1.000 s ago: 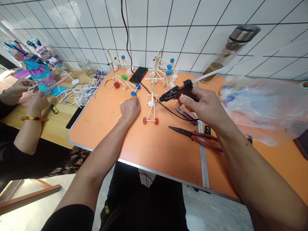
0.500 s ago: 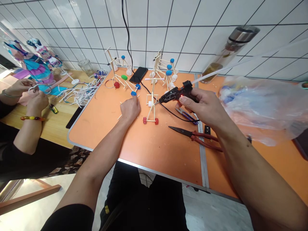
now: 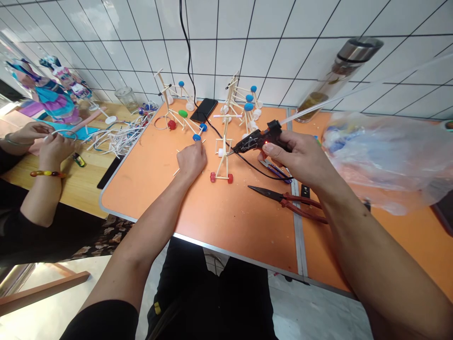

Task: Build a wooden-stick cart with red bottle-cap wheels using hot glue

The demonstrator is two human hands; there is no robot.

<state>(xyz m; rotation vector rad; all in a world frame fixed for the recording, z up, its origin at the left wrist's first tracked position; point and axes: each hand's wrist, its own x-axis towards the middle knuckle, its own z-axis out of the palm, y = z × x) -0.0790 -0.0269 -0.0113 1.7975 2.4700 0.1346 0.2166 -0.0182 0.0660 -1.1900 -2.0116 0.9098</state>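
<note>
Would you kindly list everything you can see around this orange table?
Orange table: one, orange, under the tools.
Glue gun: one, black, right of centre.
Stick models: about four, pale wood with coloured caps, middle and back of table.
Pliers: one pair, red handles, right.
Scissors: one pair, blue handles, below the glue gun.
Phone: one, black, back edge.
Plastic bag: one, clear, far right.
Flask: one, glass and steel, back right.
Dolls: two, multicoloured, far left.
Co-worker's hands: two, left.
Left hand: one, on a blue cap.
Right hand: one, gripping the glue gun.
</note>
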